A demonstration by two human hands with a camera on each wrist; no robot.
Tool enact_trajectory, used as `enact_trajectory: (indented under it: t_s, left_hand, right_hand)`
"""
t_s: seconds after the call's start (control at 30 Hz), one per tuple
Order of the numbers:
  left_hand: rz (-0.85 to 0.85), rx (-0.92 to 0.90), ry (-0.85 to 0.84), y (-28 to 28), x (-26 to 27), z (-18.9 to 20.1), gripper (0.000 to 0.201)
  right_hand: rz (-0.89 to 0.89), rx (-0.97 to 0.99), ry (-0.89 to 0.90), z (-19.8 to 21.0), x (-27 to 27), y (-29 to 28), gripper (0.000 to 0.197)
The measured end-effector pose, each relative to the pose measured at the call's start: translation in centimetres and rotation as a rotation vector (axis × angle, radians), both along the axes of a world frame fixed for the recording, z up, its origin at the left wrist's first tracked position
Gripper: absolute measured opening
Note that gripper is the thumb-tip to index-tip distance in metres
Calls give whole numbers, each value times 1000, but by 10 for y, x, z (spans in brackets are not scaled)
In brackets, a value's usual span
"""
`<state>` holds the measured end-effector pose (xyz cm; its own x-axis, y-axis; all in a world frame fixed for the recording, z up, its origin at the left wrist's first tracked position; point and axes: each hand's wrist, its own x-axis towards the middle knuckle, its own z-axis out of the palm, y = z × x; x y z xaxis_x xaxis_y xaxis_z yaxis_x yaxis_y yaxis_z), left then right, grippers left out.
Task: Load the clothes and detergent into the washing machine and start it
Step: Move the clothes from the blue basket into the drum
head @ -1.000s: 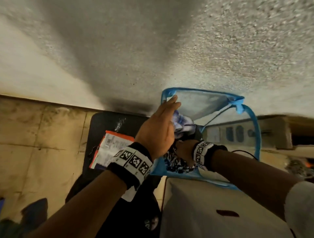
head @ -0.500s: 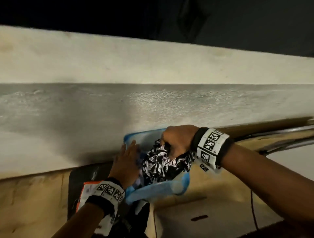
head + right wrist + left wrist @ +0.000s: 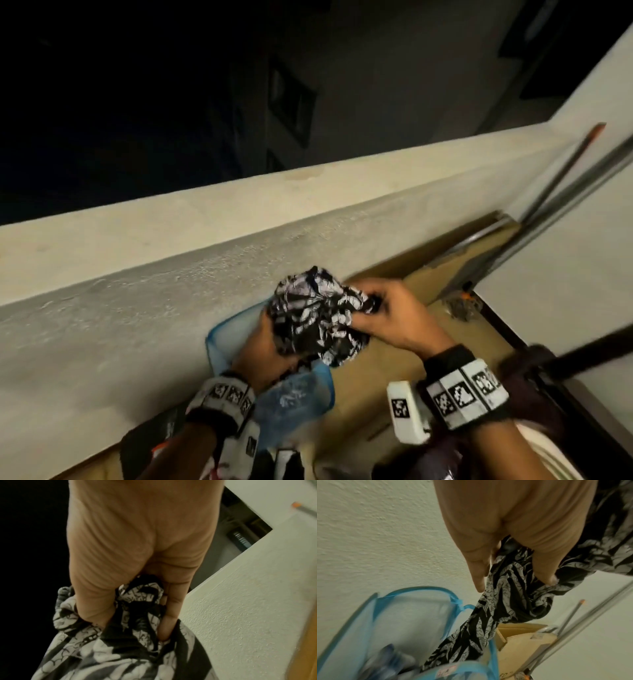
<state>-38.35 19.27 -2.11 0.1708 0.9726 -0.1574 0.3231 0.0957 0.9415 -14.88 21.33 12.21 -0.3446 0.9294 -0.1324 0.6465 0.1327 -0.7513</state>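
A crumpled black-and-white patterned garment (image 3: 318,317) is bunched between both hands above the blue mesh laundry hamper (image 3: 219,339). My left hand (image 3: 263,346) grips it from below and the left; in the left wrist view the fingers (image 3: 544,573) curl into the garment (image 3: 508,601), whose tail hangs down into the hamper (image 3: 412,615). My right hand (image 3: 387,311) grips its right side; in the right wrist view the fingers (image 3: 168,622) dig into the garment (image 3: 120,649). More clothes lie dimly in the hamper bottom. No washing machine or detergent shows.
A rough plaster parapet wall (image 3: 171,291) runs behind the hamper, with darkness beyond. A cardboard box (image 3: 404,377) sits right of the hamper. Metal poles (image 3: 565,205) lean in the right corner. A black stand bar (image 3: 582,353) crosses at right.
The garment has come up out of the hamper. My left hand moved from the hamper's rim onto the garment, and both hands now hold it higher. The head view has swung upward.
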Motion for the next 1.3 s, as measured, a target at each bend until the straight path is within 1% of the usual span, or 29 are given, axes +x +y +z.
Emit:
enact_trajectory:
  t_s: [0.03,0.1,0.17,0.2,0.27,0.3,0.4,0.43,0.5,0.57,0.6,0.63,0.7,0.73,0.77,0.83,0.93,1.07,1.13,1.2,1.23,1.3]
  left_hand:
    - [-38,15,46,1,10,11,106]
    - [-121,5,94,6,26,28,95]
    - [-196,-16,19,10,43,29,73]
    - [-218,-8,8,11,51,24,68]
    - [-216,8,57,13,60,8,73]
    - [-224,5,78,14,66,6,74]
    - [-190,-54,66,16,71,1,59]
    - [-167,-56,37,18,70,4,56]
    - [-80,-42,-40,25,68,18,59]
    - [46,-1,-137,32,64,50,63]
    - [77,33,-176,35,65,68,64]
    - [74,75,-193,36,68,90,64]
    - [23,164,-229,37,78,130,64]
    - [-15,204,-254,37,85,147,64]
    - [-65,242,-268,35,92,163,64]
    - [-197,314,-257,31,108,188,65]
    - [-393,395,-231,19,130,213,66]
    - [-567,399,-224,10,148,225,67]
    - [-641,402,-223,9,151,225,66]
    - [-691,379,-249,7,153,223,67]
    - [-684,366,-269,7,153,219,68]
    - [-594,355,-304,10,155,207,71]
  right_hand:
    - [-57,11,58,6,10,-12,50]
    - [-120,55,169,21,22,-25,46]
    - [-167,110,262,41,34,-38,41]
    - [-188,149,301,55,40,-46,40]
    - [-211,220,366,77,47,-57,38]
    - [-232,272,397,89,53,-64,35]
    - [-298,392,456,112,73,-83,29]
    - [-331,407,441,115,82,-89,31]
    - [-424,414,325,110,105,-98,37]
    - [-498,400,140,94,130,-103,35]
    - [-521,371,58,85,138,-105,32]
    - [-514,331,-34,76,143,-107,31]
    - [-382,248,-234,62,139,-110,37]
    - [-293,214,-312,55,133,-112,41]
    - [-221,189,-351,51,123,-114,42]
    - [-165,207,-309,47,102,-115,39]
    - [-162,300,-263,44,85,-108,37]
    - [-207,324,-218,48,83,-102,42]
    - [-242,341,-212,48,89,-106,41]
    - [-254,353,-173,48,97,-112,37]
    - [-262,356,-168,48,100,-116,35]
    - [-315,348,-165,47,112,-125,35]
